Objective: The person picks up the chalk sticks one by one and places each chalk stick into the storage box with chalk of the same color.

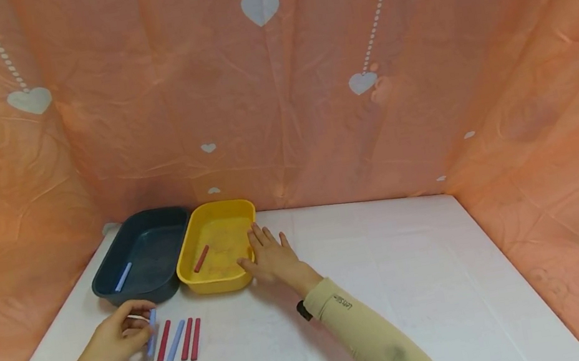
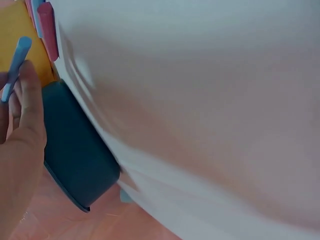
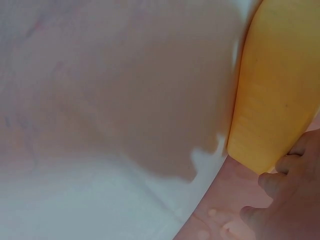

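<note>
My left hand (image 1: 116, 339) pinches a light blue chalk stick (image 1: 152, 333) between thumb and fingers; the left wrist view shows the same blue chalk (image 2: 19, 62) sticking up past the fingertips. Just right of it lie three red chalk sticks (image 1: 163, 342) and one blue chalk stick (image 1: 175, 342), side by side on the table. My right hand (image 1: 275, 258) has its fingers spread at the right rim of the yellow tray (image 1: 221, 285). Inside that tray rests a red chalk stick (image 1: 201, 259). The dark blue tray (image 1: 140, 295) holds a blue chalk stick (image 1: 123, 277).
Both trays stand side by side at the back left of the white table (image 1: 398, 289). An orange curtain (image 1: 312, 107) with white hearts hangs behind the table and along its two sides.
</note>
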Demonstrator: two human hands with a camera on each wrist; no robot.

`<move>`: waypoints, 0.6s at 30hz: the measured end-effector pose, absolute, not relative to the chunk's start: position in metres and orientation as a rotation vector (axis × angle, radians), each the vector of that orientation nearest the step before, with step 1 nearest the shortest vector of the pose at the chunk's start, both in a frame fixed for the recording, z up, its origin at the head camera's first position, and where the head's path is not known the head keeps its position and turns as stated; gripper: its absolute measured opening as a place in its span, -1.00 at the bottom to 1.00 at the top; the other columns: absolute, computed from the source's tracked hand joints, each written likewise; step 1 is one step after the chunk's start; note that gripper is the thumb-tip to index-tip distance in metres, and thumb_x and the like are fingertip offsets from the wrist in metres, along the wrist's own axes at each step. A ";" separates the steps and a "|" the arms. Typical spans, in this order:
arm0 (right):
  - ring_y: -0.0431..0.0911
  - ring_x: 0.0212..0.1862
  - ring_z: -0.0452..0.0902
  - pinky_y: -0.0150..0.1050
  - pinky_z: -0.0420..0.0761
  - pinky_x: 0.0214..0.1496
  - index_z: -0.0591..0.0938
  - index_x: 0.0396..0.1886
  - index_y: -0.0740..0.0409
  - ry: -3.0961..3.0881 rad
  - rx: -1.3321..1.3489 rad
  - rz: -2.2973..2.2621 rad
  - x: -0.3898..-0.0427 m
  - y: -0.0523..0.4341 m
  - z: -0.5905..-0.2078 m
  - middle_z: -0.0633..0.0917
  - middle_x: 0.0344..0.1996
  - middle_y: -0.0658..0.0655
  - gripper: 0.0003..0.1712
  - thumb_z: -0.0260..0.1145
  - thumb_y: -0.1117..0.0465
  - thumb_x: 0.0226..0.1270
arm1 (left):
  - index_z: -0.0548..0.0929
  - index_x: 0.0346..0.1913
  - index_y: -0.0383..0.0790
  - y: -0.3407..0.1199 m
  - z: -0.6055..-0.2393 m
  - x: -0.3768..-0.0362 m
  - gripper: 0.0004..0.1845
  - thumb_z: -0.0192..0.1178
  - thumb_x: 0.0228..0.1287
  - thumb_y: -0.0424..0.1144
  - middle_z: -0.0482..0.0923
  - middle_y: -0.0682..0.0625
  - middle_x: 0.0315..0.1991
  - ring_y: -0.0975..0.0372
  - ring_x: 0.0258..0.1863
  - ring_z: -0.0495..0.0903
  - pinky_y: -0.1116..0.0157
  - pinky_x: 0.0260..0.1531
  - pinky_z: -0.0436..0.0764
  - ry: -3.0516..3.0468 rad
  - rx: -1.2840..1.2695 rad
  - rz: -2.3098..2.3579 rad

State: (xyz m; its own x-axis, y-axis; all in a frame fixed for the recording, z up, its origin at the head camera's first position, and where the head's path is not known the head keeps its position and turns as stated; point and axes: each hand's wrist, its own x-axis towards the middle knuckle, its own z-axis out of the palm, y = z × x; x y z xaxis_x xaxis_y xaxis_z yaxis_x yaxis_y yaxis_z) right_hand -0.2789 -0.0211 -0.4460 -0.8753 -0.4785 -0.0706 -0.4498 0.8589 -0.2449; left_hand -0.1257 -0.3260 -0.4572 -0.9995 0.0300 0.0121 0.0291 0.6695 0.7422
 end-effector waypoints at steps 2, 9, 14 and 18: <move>-0.02 0.69 -0.17 0.12 -0.13 0.65 -0.02 0.72 0.06 2.901 -0.728 -0.334 -0.280 -0.021 -0.447 -0.12 0.70 0.03 -0.07 -0.13 -0.37 0.61 | 0.51 0.22 -0.42 -0.324 -0.455 -0.127 -0.56 0.34 0.34 -0.41 0.58 -0.23 0.04 0.32 -0.20 0.59 0.45 -0.24 0.63 2.920 0.055 1.282; -0.02 0.69 -0.17 0.13 -0.13 0.65 -0.02 0.72 0.05 2.903 -0.729 -0.336 -0.280 -0.021 -0.447 -0.12 0.70 0.03 -0.07 -0.14 -0.36 0.62 | 0.52 0.22 -0.44 -0.317 -0.451 -0.134 -0.56 0.35 0.33 -0.46 0.59 -0.28 0.05 0.52 -0.20 0.54 0.55 -0.23 0.61 3.043 0.117 1.388; -0.02 0.69 -0.18 0.12 -0.14 0.65 -0.03 0.72 0.06 2.904 -0.733 -0.346 -0.278 -0.020 -0.445 -0.13 0.70 0.03 -0.08 -0.14 -0.36 0.62 | 0.54 0.21 -0.43 -0.314 -0.448 -0.140 -0.57 0.35 0.30 -0.49 0.60 -0.27 0.02 0.55 -0.21 0.52 0.65 -0.20 0.54 3.128 0.159 1.450; -0.01 0.69 -0.18 0.13 -0.14 0.65 -0.02 0.72 0.07 2.899 -0.736 -0.359 -0.278 -0.020 -0.445 -0.12 0.70 0.03 -0.08 -0.13 -0.35 0.62 | 0.53 0.22 -0.42 -0.312 -0.445 -0.145 -0.56 0.35 0.31 -0.51 0.58 -0.29 0.03 0.57 -0.21 0.51 0.68 -0.20 0.53 3.170 0.171 1.483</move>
